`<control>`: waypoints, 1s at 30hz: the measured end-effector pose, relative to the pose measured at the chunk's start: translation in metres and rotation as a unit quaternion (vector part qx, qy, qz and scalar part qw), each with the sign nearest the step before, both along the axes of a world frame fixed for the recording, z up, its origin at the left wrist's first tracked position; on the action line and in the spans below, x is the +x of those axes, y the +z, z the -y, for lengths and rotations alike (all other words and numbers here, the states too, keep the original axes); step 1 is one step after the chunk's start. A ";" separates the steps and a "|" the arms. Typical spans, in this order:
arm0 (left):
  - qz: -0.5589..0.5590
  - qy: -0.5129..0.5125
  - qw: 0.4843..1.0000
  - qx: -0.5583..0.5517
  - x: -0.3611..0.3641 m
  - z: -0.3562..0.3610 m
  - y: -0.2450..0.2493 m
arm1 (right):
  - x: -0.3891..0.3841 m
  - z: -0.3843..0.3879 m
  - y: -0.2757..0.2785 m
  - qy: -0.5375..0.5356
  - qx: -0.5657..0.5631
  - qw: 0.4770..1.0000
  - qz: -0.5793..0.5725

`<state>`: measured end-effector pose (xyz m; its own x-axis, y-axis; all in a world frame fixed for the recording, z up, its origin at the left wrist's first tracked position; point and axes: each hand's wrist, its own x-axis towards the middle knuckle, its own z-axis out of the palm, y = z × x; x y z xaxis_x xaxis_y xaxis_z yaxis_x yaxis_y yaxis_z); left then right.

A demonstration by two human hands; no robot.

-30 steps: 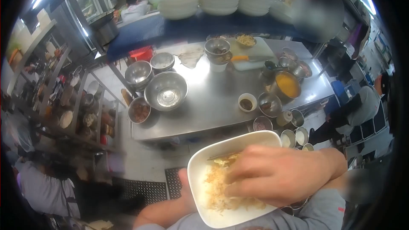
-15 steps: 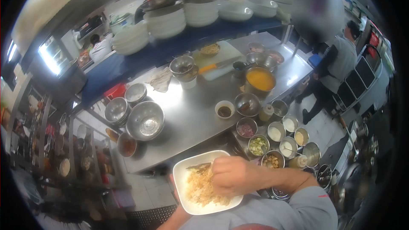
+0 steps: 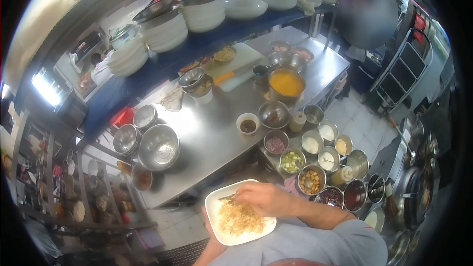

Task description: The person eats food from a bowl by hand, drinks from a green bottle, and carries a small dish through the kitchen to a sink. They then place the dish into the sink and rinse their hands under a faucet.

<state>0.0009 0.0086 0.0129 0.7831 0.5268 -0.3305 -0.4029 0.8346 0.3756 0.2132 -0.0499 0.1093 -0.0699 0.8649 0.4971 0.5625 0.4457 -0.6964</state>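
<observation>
Left hand [image 3: 211, 243] cups the plate [image 3: 213, 208] from below, palm mostly hidden, so one hand carries the whole load. The plate is held in the air close to the chest, over the floor [image 3: 172, 224] and just short of the table [image 3: 217, 133]. Right hand [image 3: 263, 198] lies on the rice [image 3: 239, 220], fingers bent down into the far half of the heap; whether they pinch any of it cannot be told. Main risk: pressure from above falls off-centre of the support beneath, which would tip the far rim down and let the loose heap slide off. Any spill here lands on the floor, not on steel, and makes a slip hazard. Second risk: the right forearm lies just beside the open tubs [image 3: 310, 180], so a wide elbow swing could knock one or shed grains into it. Third risk: the far rim sits near the table edge, and a forward push could strike it and jolt the plate. Beyond the table another person stands in the aisle, well apart.
</observation>
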 end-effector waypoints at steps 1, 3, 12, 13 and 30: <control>-0.002 -0.001 1.000 0.006 0.002 -0.001 0.002 | 0.000 0.001 0.000 0.006 -0.016 1.000 0.000; -0.024 -0.002 0.999 0.028 0.007 -0.002 0.011 | 0.000 0.004 0.000 0.015 -0.029 0.999 0.011; 0.124 0.038 0.991 -0.041 0.016 -0.007 0.015 | 0.000 -0.002 0.006 0.041 -0.010 0.999 -0.022; 0.126 0.037 0.991 -0.037 0.016 -0.007 0.015 | -0.001 0.000 0.010 0.040 -0.014 0.998 -0.037; 0.200 0.008 0.970 -0.135 0.032 -0.009 0.006 | -0.003 0.007 0.001 -0.108 -0.209 0.954 0.184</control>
<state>0.0329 0.0177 0.0187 0.8700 0.4756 -0.1301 -0.4844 0.8737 -0.0449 0.2097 -0.0571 0.1107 0.0286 0.9963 0.0807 0.8500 0.0182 -0.5264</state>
